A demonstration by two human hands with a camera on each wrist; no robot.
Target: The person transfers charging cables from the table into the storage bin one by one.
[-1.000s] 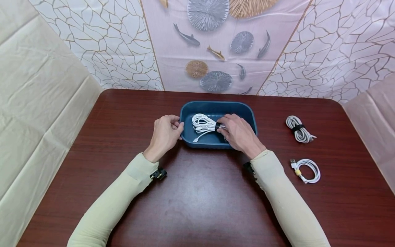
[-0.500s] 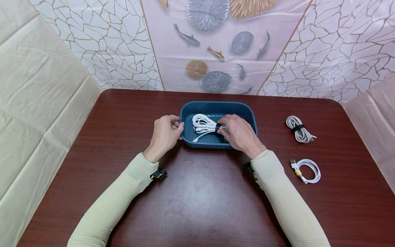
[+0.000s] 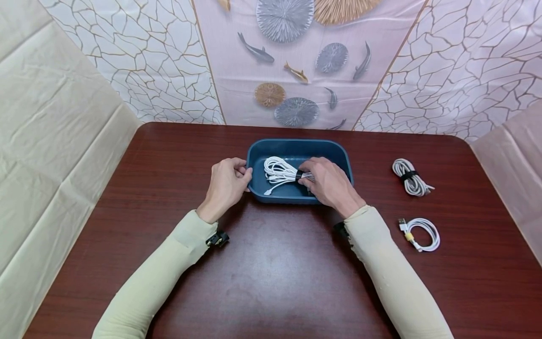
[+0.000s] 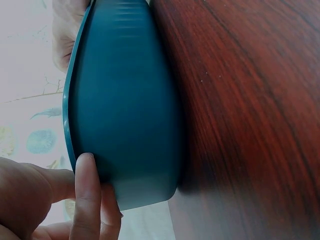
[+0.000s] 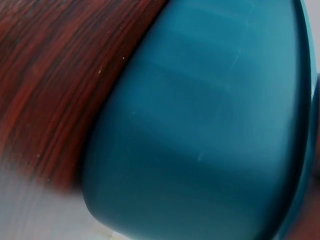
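Note:
A dark teal rectangular bin (image 3: 298, 199) stands on the table near its far side. My left hand (image 3: 226, 183) pinches the bin's left rim between thumb and fingers; the left wrist view shows a fingertip (image 4: 87, 172) against the outer wall. Inside the bin lies a bundled white cable (image 3: 279, 170), its loops to the left and one plug end trailing toward the front. A black strap (image 3: 298, 174) binds its middle. Reaching over the front rim, my right hand (image 3: 328, 182) grips the bundle just right of the strap. In the right wrist view the bin's wall hides most of that hand.
Right of the bin, a grey-white cable bundle (image 3: 410, 176) with a black strap lies on the brown wooden table (image 3: 271, 282). Nearer the front is a coiled white USB cable (image 3: 425, 234) with a yellow tie. A patterned cloth backdrop (image 3: 292, 70) rises behind the table.

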